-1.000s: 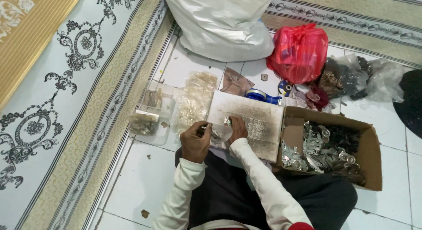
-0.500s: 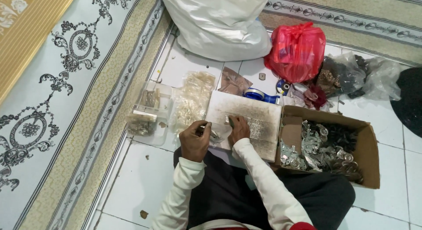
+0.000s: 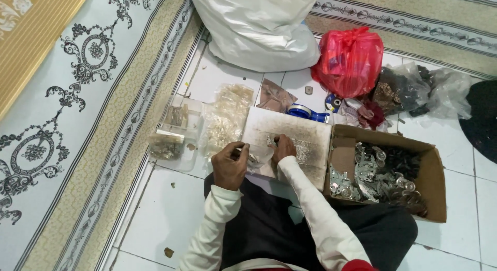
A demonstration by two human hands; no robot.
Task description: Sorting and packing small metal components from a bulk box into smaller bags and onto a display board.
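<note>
Both hands barely shifted: left hand (image 3: 229, 169) fingers grasp small clear bag (image 3: 257, 156); right hand (image 3: 282, 147) fingers pinch its edge.

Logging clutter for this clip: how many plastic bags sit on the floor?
3: a large white bag at top, a red bag right of it, a clear bag far right. Others may be hidden.

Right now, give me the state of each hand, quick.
Left hand: closed on a small clear plastic bag.
Right hand: fingers curled at the bag's edge on the white board; grip cannot be told.
</note>
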